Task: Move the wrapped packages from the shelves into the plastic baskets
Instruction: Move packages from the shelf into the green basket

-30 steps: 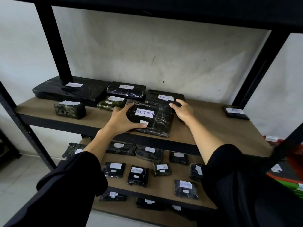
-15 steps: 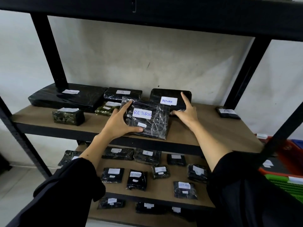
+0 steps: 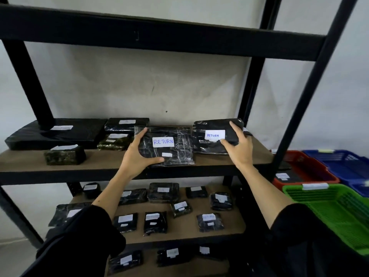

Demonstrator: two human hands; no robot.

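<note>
We have our left hand (image 3: pixel 137 156) wrapped around the left edge of a flat black plastic-wrapped package with a large white "RETURN" label (image 3: pixel 165 145), thumb under its near edge and fingers up its far side; the package sits tilted at the front of the brown wooden upper shelf (image 3: pixel 209 161). Our right hand (image 3: pixel 237 145) grasps the right end of a second black wrapped package with a smaller "RETURN" label (image 3: pixel 213 134), which lies just beside the first and seems lifted off the board, though we cannot be sure from this angle.

Further left on the same shelf lie a long flat black wrapped parcel (image 3: pixel 60 133), a smaller black package behind (image 3: pixel 126 123), and two camouflage-patterned wrapped blocks (image 3: pixel 64 156) (image 3: pixel 113 141). The lower shelf (image 3: pixel 179 229) carries many small black labelled packets.

To the right stand a green plastic basket (image 3: pixel 339 212), a red plastic basket (image 3: pixel 307 168) holding dark labelled packets, and a blue plastic basket (image 3: pixel 343 162).
</note>
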